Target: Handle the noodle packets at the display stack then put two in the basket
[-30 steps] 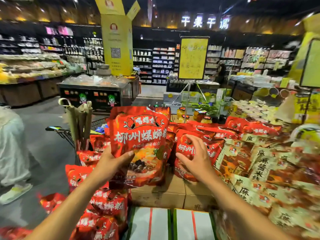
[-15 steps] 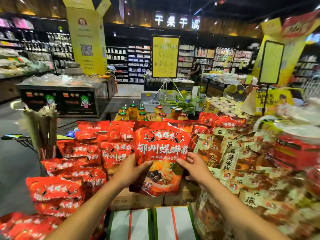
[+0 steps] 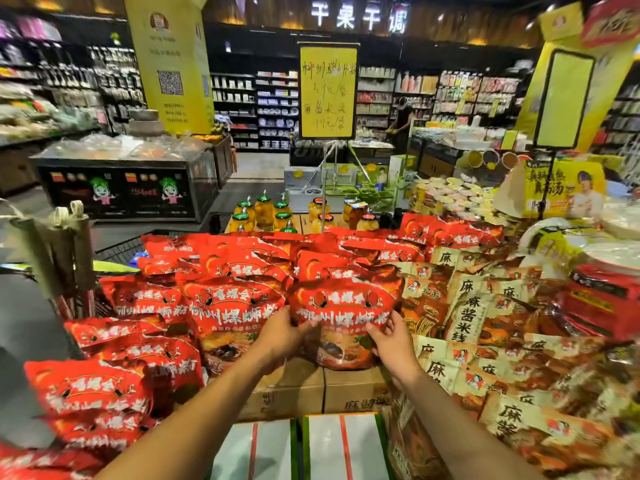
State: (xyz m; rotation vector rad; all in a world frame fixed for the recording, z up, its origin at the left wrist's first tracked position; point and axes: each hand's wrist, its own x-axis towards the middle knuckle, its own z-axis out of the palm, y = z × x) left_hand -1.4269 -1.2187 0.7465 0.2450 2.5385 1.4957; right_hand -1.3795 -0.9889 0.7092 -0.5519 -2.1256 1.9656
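I hold a red noodle packet [image 3: 343, 306] with white lettering upright, above the front of a pile of like red packets [image 3: 221, 271]. My left hand [image 3: 282, 336] grips its left edge, thumb across the front. My right hand [image 3: 393, 341] pinches its right edge. The packet's lower end hangs over two cardboard boxes [image 3: 322, 389]. To its right lie beige and brown packets [image 3: 471, 317].
Jars of yellow fruit [image 3: 263, 213] stand behind the pile. A yellow price sign [image 3: 327, 91] rises on a stand behind them. A shopping cart [image 3: 117, 251] and paper rolls [image 3: 59, 251] are at left. White boxes [image 3: 301, 448] sit below my arms. Shelves and display counters fill the background.
The packet moved from up at left to lower and right over the pile. My right hand left the pile and took the packet's right edge. The view swung right.
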